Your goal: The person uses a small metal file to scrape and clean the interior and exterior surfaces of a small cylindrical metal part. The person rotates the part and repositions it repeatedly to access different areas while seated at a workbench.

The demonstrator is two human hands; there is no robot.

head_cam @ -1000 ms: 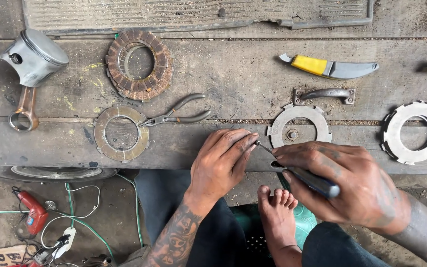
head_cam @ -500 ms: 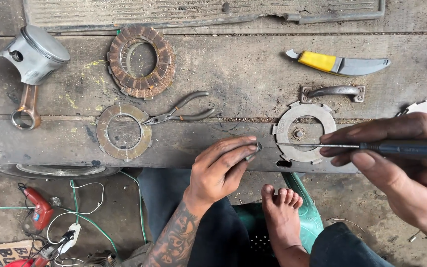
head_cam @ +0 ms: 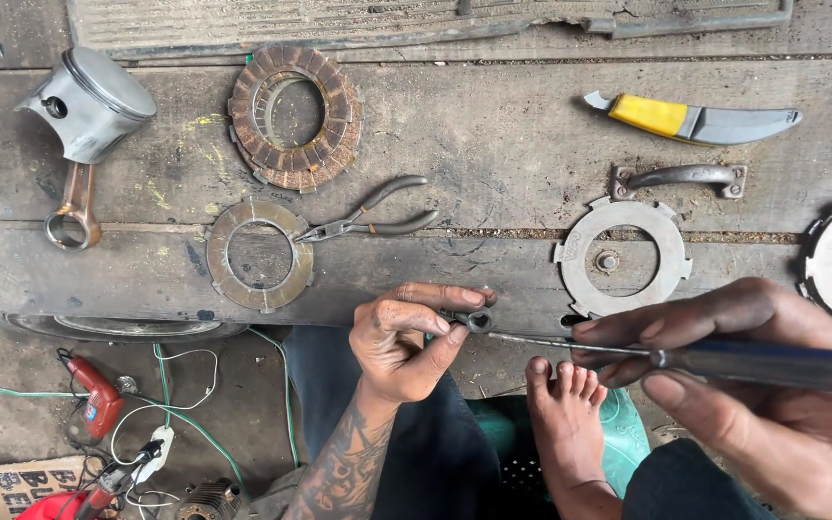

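Two hands: left hand (head_cam: 406, 337) pinches small metal ring (head_cam: 480, 321); right hand (head_cam: 772, 404) clasps screwdriver (head_cam: 705, 358).
Ring: light, stiff, slippery-looking; hold its rim.

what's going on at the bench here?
A person sits at a worn wooden bench. The left hand pinches a small metal ring at the bench edge. The right hand holds a dark-handled pick, its thin tip at the ring. On the bench lie a piston with rod, a stack of friction discs, a single disc, pliers, two steel plates and a yellow-handled knife.
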